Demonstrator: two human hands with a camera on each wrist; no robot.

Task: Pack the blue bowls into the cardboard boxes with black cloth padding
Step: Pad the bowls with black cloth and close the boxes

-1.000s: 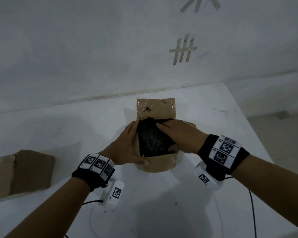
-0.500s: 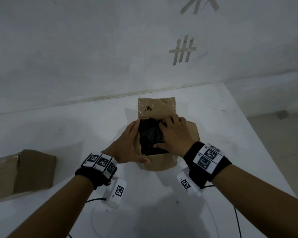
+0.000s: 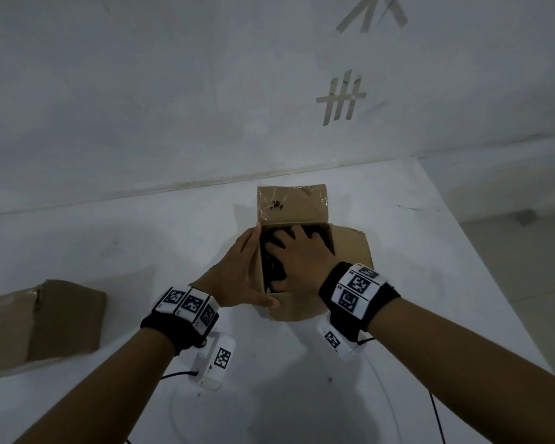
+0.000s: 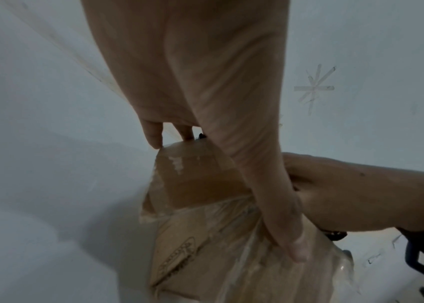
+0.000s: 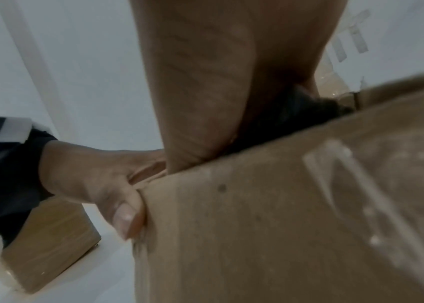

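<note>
An open cardboard box [image 3: 292, 203] stands mid-table with its back flap upright and its right flap [image 3: 350, 248] folded out. Black cloth [image 3: 269, 267] fills the inside. My right hand [image 3: 302, 257] lies in the box with spread, straight fingers pressing down on the cloth. My left hand [image 3: 237, 270] grips the box's left wall, with its thumb on the front wall. The left wrist view shows that thumb [image 4: 270, 205] along the box [image 4: 200, 180]. The right wrist view shows the cloth [image 5: 283, 119] under my palm. No blue bowl is visible.
A second cardboard box [image 3: 45, 322] lies closed at the table's left edge. The white table [image 3: 302, 395] ends at the wall just behind the open box and drops off on the right. Cables run from the wrist cameras along the table's near side.
My right hand has swung from the box's right side onto the cloth, fingers now pointing away and spread. This uncovered the right flap. My left hand has kept its hold.
</note>
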